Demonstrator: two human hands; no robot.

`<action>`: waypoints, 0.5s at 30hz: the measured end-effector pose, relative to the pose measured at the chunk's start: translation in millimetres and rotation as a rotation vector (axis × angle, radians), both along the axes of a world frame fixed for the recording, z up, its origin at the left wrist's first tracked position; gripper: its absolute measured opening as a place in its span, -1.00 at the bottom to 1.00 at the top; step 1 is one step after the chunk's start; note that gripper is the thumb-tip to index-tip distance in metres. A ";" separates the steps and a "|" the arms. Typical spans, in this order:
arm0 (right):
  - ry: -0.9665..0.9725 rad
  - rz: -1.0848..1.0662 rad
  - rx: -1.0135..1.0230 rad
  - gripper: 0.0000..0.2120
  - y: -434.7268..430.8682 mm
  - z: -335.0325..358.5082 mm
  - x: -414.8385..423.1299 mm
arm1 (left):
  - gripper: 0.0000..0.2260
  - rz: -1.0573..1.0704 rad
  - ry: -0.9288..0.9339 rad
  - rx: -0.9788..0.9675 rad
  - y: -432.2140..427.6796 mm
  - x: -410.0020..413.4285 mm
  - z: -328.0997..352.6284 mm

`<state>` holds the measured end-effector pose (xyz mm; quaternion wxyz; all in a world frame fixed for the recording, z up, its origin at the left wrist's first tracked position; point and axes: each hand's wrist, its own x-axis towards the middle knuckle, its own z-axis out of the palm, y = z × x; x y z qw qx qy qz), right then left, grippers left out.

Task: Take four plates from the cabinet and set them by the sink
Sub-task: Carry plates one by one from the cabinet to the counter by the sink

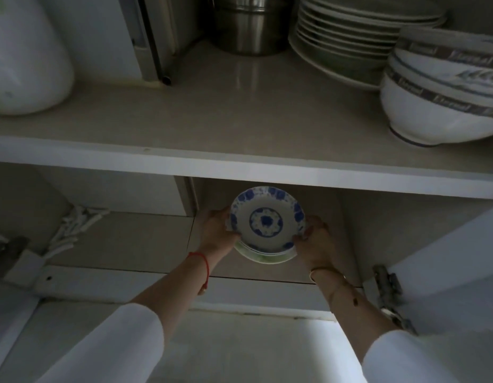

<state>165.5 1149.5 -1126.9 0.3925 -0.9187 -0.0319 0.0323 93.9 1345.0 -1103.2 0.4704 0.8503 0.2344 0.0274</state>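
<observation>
A small stack of plates (267, 221) sits low in the cabinet's lower compartment, just under the middle shelf. The top plate is white with blue flowers; a green-rimmed plate shows beneath it at the near edge. My left hand (216, 226) grips the stack's left rim and my right hand (315, 239) grips its right rim. Both arms reach in from below, in white sleeves. How many plates are in the stack cannot be told.
The middle shelf (239, 164) juts out above the hands. On it stand a tall stack of white plates (347, 37), nested bowls (438, 92), a steel pot (248, 26) and a white jug (24, 59). White spoons (74, 225) lie lower left. A door hinge (388, 294) is at right.
</observation>
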 end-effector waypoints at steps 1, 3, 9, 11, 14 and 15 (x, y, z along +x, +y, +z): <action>0.004 -0.011 0.015 -0.64 -0.1 0.8 0.5 | -0.54 0.030 -0.002 -0.056 -0.1 -0.5 2.2; 0.006 -0.029 0.044 -0.63 -0.4 2.7 0.4 | -0.56 0.078 -0.026 -0.156 -3.2 -1.8 3.0; -0.010 -0.009 0.204 -0.64 -7.0 15.2 -16.3 | -0.74 0.176 -0.155 -0.261 -11.6 -13.5 0.0; 0.007 -0.033 0.295 -0.61 -10.8 24.1 -30.7 | -0.86 0.170 -0.201 -0.242 -14.6 -23.0 1.1; 0.016 -0.046 0.381 -0.60 -16.1 40.6 -56.2 | -0.69 0.155 -0.228 -0.314 -14.7 -42.5 11.9; 0.013 -0.053 0.401 -0.61 -17.6 45.7 -65.4 | -0.64 0.154 -0.216 -0.356 -15.3 -51.0 19.7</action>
